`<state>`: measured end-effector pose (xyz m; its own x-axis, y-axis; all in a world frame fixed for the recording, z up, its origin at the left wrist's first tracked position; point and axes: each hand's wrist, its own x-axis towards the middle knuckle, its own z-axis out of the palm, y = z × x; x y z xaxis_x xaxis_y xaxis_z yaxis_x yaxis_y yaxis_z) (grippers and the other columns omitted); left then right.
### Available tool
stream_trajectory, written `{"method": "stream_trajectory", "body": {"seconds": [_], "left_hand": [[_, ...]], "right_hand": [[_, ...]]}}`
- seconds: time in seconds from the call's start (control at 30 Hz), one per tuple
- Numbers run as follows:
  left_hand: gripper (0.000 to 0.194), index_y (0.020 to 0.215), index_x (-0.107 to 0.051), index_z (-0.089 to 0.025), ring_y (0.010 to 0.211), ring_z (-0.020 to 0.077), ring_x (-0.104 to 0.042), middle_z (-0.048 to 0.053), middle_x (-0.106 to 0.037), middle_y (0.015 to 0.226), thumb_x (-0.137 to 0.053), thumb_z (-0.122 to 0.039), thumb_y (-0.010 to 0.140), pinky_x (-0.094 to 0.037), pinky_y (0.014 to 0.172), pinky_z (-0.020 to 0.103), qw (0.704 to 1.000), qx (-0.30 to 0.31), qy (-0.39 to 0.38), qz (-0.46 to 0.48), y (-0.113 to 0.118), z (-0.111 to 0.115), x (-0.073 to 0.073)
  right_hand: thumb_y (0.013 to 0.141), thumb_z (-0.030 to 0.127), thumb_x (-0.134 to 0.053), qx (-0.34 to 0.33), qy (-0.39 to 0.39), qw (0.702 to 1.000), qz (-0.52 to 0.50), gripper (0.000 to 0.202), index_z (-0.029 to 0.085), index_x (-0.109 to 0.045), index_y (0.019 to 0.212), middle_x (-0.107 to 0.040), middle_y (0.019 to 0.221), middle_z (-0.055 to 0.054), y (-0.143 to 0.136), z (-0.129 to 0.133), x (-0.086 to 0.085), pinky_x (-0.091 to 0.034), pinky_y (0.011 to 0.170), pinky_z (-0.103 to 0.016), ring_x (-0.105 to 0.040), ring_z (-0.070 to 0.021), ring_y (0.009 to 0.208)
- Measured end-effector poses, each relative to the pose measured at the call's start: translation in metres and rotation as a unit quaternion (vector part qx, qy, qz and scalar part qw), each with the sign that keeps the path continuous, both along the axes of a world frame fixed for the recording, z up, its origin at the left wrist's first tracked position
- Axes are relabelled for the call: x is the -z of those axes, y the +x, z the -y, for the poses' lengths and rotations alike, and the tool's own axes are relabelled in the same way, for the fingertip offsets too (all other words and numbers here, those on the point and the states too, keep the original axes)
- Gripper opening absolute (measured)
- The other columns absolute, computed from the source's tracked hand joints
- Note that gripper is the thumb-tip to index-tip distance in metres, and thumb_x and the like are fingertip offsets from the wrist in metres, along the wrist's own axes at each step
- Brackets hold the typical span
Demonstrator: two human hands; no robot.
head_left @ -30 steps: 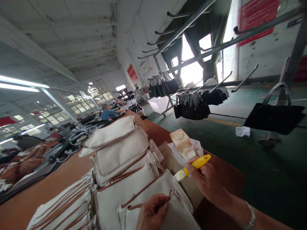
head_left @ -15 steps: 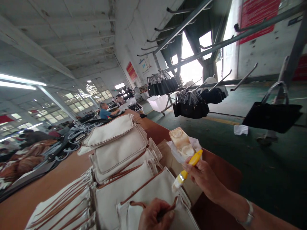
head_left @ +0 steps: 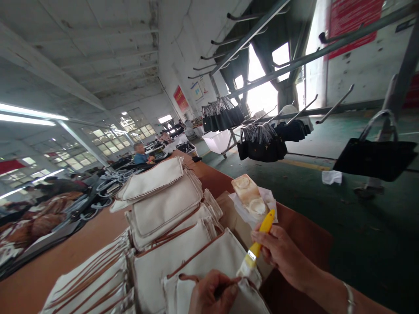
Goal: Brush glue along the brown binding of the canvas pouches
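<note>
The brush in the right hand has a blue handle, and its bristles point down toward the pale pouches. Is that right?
Not quite: the brush has a yellow handle, not a blue one, as the head view shows. It is in the right hand, bristles pointing down toward the pale pouches.

Metal rack [head_left: 347, 41]: black handbags [head_left: 262, 146] hang from its hooks | white bin [head_left: 216, 141] stands near the rack | white scrap [head_left: 331, 177] lies on the green floor [head_left: 373, 222] | red banner [head_left: 355, 26] is on the wall [head_left: 356, 83]

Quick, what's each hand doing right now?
Left hand: closed, pinching the edge of a cream piece.
Right hand: closed around a yellow-handled brush.
</note>
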<state>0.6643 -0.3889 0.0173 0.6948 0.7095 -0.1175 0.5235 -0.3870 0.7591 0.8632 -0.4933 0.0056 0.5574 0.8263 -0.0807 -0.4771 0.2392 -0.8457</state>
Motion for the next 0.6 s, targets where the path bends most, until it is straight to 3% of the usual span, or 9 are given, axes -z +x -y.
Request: {"method": "stream_trajectory", "body": {"seconds": [0.1, 0.2, 0.3, 0.37, 0.4, 0.47, 0.53, 0.6], "left_hand": [[0.043, 0.071, -0.064, -0.015, 0.058, 0.0109, -0.042, -0.002, -0.052, 0.059, -0.065, -0.058, 0.074, -0.029, 0.053, 0.022, 0.999, 0.008, -0.030, 0.010, 0.002, 0.003, -0.029], [0.047, 0.070, -0.062, -0.015, 0.056, 0.0102, -0.041, -0.002, -0.048, 0.059, -0.061, -0.062, 0.077, -0.030, 0.051, 0.021, 0.993, 0.027, -0.084, 0.081, 0.001, 0.002, -0.083], [0.064, 0.068, -0.066, -0.015, 0.060, 0.0132, -0.046, 0.002, -0.053, 0.063, -0.045, -0.075, 0.079, -0.037, 0.055, 0.023, 0.972, 0.080, -0.126, 0.184, -0.009, -0.004, -0.142], [0.079, 0.066, -0.069, -0.014, 0.065, 0.0159, -0.050, 0.005, -0.056, 0.066, -0.031, -0.082, 0.078, -0.042, 0.063, 0.026, 0.962, 0.124, -0.156, 0.188, -0.018, -0.012, -0.166], [0.082, 0.066, -0.069, -0.014, 0.067, 0.0169, -0.052, 0.005, -0.057, 0.067, -0.026, -0.083, 0.078, -0.043, 0.067, 0.027, 0.960, 0.134, -0.178, 0.172, -0.023, -0.018, -0.172], [0.081, 0.071, -0.069, -0.015, 0.069, 0.0183, -0.054, 0.005, -0.059, 0.069, -0.023, -0.082, 0.079, -0.044, 0.071, 0.029, 0.958, 0.138, -0.221, 0.120, -0.031, -0.030, -0.168], [0.075, 0.077, -0.069, -0.016, 0.070, 0.0180, -0.056, 0.005, -0.063, 0.072, -0.026, -0.077, 0.084, -0.044, 0.072, 0.028, 0.962, 0.137, -0.232, 0.044, -0.039, -0.043, -0.146], [0.070, 0.078, -0.068, -0.015, 0.067, 0.0170, -0.058, 0.004, -0.064, 0.071, -0.028, -0.071, 0.087, -0.043, 0.069, 0.027, 0.963, 0.143, -0.223, -0.049, -0.045, -0.053, -0.112]], "right_hand": [[0.079, 0.038, -0.073, 0.064, 0.051, 0.995, -0.061, 0.029, 0.018, -0.052, 0.075, -0.038, 0.045, 0.009, 0.010, 0.010, -0.009, -0.019, 0.037, -0.019, -0.024, -0.0056, 0.038], [0.079, 0.032, -0.074, 0.126, 0.113, 0.981, -0.097, 0.029, 0.018, -0.052, 0.068, -0.037, 0.045, 0.008, 0.031, 0.021, -0.028, -0.025, 0.038, -0.018, -0.026, -0.0054, 0.038], [0.080, 0.026, -0.073, 0.151, 0.149, 0.968, -0.137, 0.030, 0.017, -0.050, 0.063, -0.037, 0.047, 0.007, 0.051, 0.033, -0.047, -0.028, 0.037, -0.018, -0.025, -0.0048, 0.038], [0.081, 0.023, -0.071, 0.162, 0.162, 0.961, -0.155, 0.029, 0.016, -0.050, 0.062, -0.038, 0.048, 0.007, 0.061, 0.041, -0.053, -0.029, 0.036, -0.017, -0.024, -0.0048, 0.038], [0.082, 0.022, -0.070, 0.169, 0.167, 0.959, -0.157, 0.028, 0.016, -0.051, 0.063, -0.038, 0.049, 0.006, 0.065, 0.045, -0.054, -0.030, 0.036, -0.017, -0.024, -0.0049, 0.038], [0.083, 0.021, -0.069, 0.181, 0.172, 0.956, -0.154, 0.025, 0.016, -0.053, 0.064, -0.037, 0.049, 0.006, 0.070, 0.050, -0.052, -0.031, 0.036, -0.017, -0.024, -0.0051, 0.039], [0.083, 0.021, -0.068, 0.183, 0.170, 0.956, -0.157, 0.025, 0.016, -0.053, 0.064, -0.037, 0.049, 0.006, 0.071, 0.052, -0.046, -0.031, 0.036, -0.018, -0.024, -0.0052, 0.039], [0.082, 0.021, -0.069, 0.177, 0.162, 0.956, -0.168, 0.028, 0.016, -0.051, 0.061, -0.037, 0.049, 0.006, 0.069, 0.050, -0.036, -0.030, 0.035, -0.018, -0.024, -0.0054, 0.038]]}}
